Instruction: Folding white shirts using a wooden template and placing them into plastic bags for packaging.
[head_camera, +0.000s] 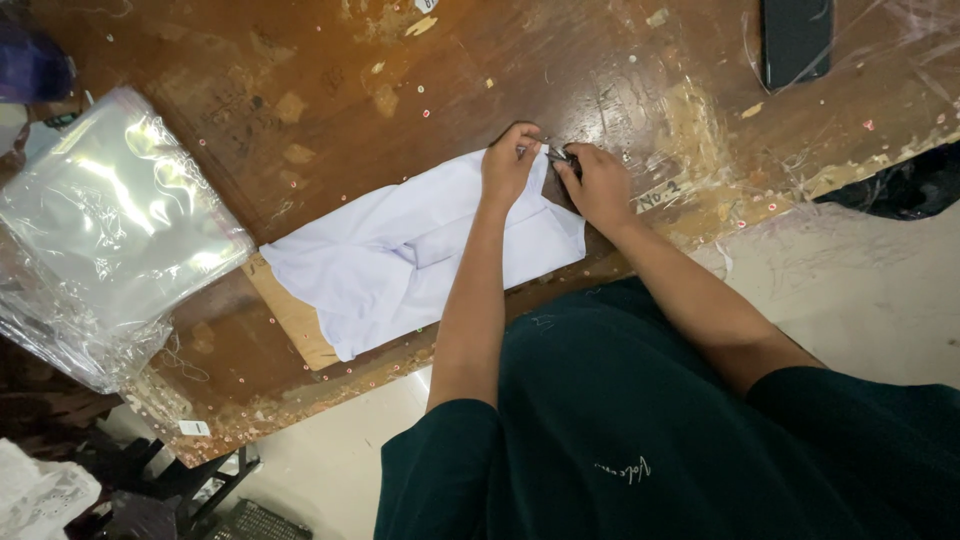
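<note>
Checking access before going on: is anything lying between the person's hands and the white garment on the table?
Nothing visible does. The left hand already rests on the white garment at its top edge, and the right hand sits at that same edge, pinching a small dark tool there.

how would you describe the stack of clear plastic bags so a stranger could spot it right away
Start at the worn brown wooden table and the folded white shirt lying on it. Follow the table edge away from the person's hands, past the shirt, to the far corner. There lies the stack of clear plastic bags, the only shiny, see-through thing, glaring with reflected light.
</note>
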